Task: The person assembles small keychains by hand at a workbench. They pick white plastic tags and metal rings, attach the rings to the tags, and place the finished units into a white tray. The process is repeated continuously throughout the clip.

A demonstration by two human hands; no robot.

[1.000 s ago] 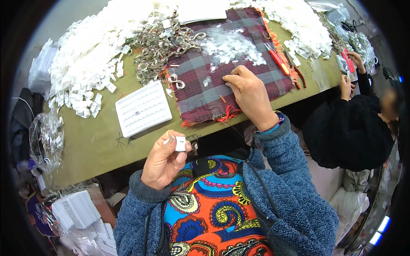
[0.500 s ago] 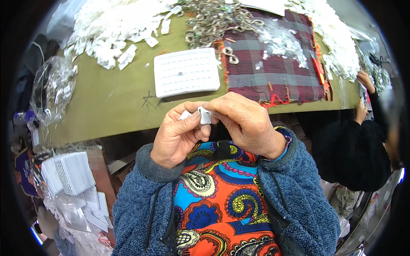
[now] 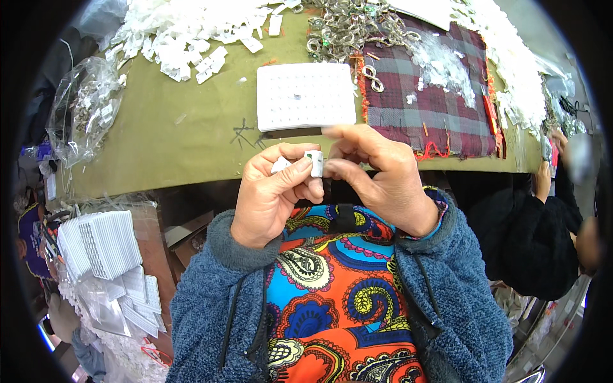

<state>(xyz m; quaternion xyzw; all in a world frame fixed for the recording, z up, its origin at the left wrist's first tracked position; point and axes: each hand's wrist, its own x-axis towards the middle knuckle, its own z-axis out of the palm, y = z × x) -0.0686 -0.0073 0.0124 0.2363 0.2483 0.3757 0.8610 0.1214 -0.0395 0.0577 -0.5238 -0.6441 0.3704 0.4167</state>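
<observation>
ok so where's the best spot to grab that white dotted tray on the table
Probably the white dotted tray by its near long edge, coming from the person's side: it lies flat on the green table, that edge is bare, while a metal ring on the plaid cloth crowds its right side.

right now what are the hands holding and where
A small white plastic piece, pinched at its sides between left hand and right hand fingertips.

**Fleece over paisley**

The person wears a fuzzy blue-grey fleece jacket [image 3: 460,300], open at the front, with thick cuffs (the right one shows a patterned lining). Beneath is a paisley top [image 3: 332,293] in orange, blue and yellow.
</observation>
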